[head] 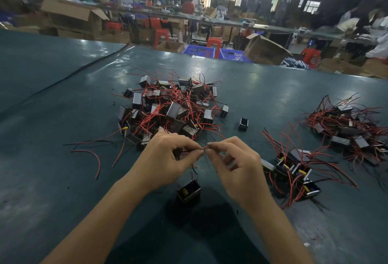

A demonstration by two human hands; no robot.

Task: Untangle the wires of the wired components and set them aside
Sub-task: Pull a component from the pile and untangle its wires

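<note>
While the forearms stretch over the green table (63, 95), left hand (168, 156) and right hand (233, 158) meet on one red wire (205, 148).

Each pinches it between thumb and forefinger, the other fingers loosely curled. A black component (189, 192) sits below between the wrists, on the near side of the tangled pile (172, 106), with separate bundles (294, 169) off to the right.

No text can be read anywhere; the white print on the blue crate (232, 55) at upper centre is too blurred to make out
</note>
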